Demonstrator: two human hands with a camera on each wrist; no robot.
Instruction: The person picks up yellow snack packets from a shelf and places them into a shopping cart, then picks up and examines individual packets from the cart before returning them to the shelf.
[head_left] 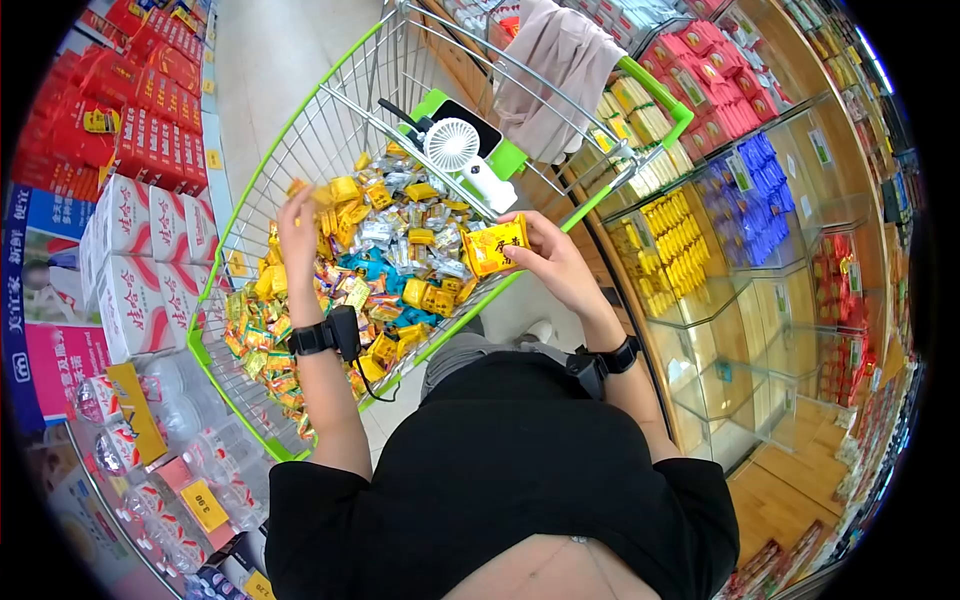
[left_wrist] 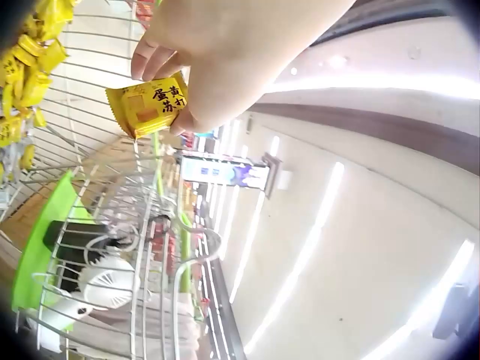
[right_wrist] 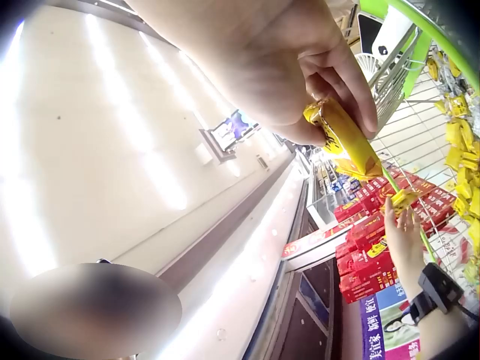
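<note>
My left hand (head_left: 297, 235) is over the cart's far left side. Between thumb and fingers it pinches a small yellow wrapped snack (left_wrist: 150, 105) with dark printed characters, shown clearly in the left wrist view. My right hand (head_left: 562, 268) is at the cart's right rim and grips a larger yellow snack packet (head_left: 495, 246), its printed face turned up toward me. Edge-on, this packet (right_wrist: 346, 142) looks plump in the right wrist view. Below both hands, a heap of wrapped snacks (head_left: 385, 235) in yellow, silver, blue and orange fills the cart's basket.
The green-rimmed wire shopping cart (head_left: 262, 168) carries a white handheld fan (head_left: 455, 147) and a pale cloth (head_left: 550, 75) near its handle. Boxed drinks (head_left: 135, 225) and red boxes (head_left: 160, 120) are stacked on the left. Clear bins of packets (head_left: 665, 245) line the right.
</note>
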